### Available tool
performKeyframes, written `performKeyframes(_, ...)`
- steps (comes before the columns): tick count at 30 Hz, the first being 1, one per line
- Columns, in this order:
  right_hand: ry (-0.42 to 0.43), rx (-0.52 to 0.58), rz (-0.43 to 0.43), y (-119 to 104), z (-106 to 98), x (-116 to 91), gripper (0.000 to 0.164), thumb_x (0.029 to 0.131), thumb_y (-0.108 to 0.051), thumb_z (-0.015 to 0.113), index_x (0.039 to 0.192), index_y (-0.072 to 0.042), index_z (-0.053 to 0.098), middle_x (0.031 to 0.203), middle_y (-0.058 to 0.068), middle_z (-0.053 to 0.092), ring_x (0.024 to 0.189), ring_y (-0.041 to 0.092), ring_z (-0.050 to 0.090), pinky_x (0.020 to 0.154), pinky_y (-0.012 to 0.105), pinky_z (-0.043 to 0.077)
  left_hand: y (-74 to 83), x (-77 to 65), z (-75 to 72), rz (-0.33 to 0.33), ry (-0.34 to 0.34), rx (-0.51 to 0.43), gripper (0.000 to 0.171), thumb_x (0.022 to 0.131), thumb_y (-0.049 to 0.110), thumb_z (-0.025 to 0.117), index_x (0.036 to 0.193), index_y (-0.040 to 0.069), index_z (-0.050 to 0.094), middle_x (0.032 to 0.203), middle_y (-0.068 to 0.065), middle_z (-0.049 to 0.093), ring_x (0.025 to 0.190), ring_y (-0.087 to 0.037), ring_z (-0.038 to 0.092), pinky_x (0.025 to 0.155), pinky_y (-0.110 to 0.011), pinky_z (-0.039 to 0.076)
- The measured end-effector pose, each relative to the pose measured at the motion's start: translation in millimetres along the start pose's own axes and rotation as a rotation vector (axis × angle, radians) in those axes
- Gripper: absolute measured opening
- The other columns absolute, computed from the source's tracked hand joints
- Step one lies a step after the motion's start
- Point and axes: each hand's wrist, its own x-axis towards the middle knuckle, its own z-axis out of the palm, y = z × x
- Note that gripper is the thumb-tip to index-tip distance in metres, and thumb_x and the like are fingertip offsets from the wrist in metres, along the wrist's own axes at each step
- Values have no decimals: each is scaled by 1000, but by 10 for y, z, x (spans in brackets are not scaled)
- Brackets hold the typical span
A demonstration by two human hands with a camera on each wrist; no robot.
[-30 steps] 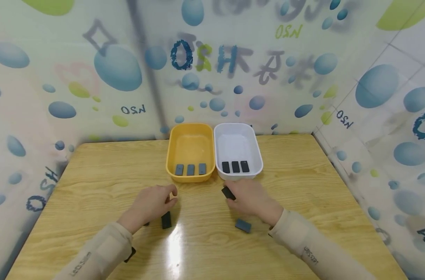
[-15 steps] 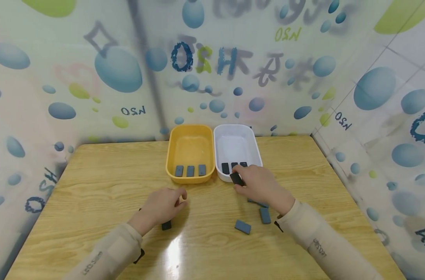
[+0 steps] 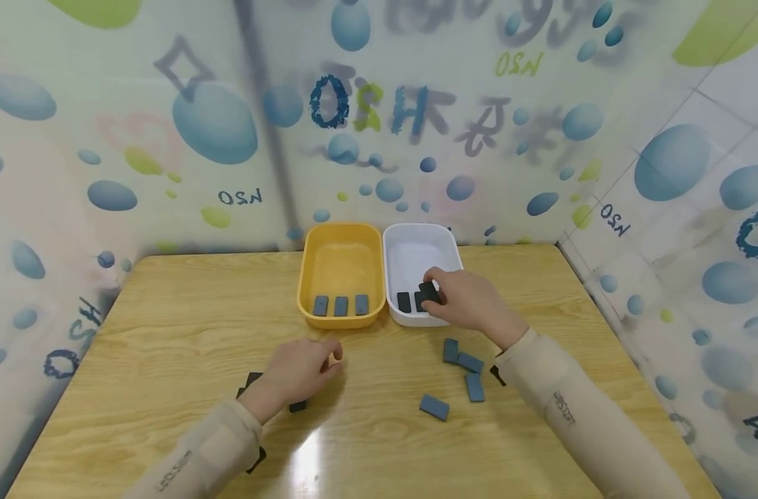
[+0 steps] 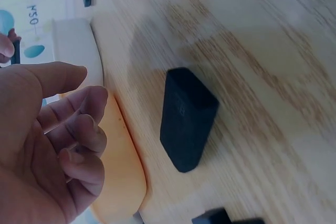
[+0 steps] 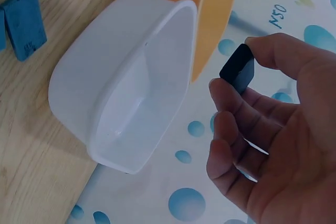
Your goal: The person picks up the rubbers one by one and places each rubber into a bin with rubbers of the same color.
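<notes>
My right hand pinches a small black rectangular block between thumb and fingertips. It is over the front part of the white bin, where black blocks lie in a row along the near wall, partly hidden by the hand. My left hand hovers above the table with fingers loosely curled and nothing in them. In the left wrist view a black block lies on the wood beside that hand. More black blocks show partly from behind the left wrist.
A yellow bin stands against the white one's left side, with 3 blue-grey blocks along its near wall. Several blue-grey blocks lie on the wooden table in front of the white bin. A patterned wall rises behind.
My right hand has carried the black block up from over the table to inside the white bin's outline, uncovering blue-grey blocks. My left hand has drifted slightly right.
</notes>
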Motion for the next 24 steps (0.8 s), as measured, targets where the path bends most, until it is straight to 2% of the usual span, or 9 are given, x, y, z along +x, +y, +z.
performKeyframes(6, -47, -51, 42, 29, -14, 180, 44, 91, -37, 66, 125, -12, 54, 75, 0, 60, 59, 14, 53, 52, 27, 40, 66, 30, 30, 8, -17, -36, 11, 93, 32, 64, 97, 21, 64, 64, 12, 54, 55, -5, 47, 55, -28, 40)
performKeyframes(13, -63, -129, 45, 95, 63, 433, 45, 91, -41, 65, 124, -12, 55, 91, 4, 68, 69, 15, 58, 62, 32, 47, 127, 69, 85, 69, 13, -34, 12, 92, 32, 64, 96, 21, 64, 65, 13, 56, 58, -4, 49, 55, -27, 41)
performKeyframes(24, -140, -67, 109, 152, 167, 743, 45, 91, -43, 65, 123, -13, 56, 97, 4, 67, 78, 18, 59, 71, 36, 49, 180, 106, 137, 99, -32, -71, 13, 93, 32, 64, 97, 20, 65, 68, 12, 58, 58, -3, 48, 55, -24, 40)
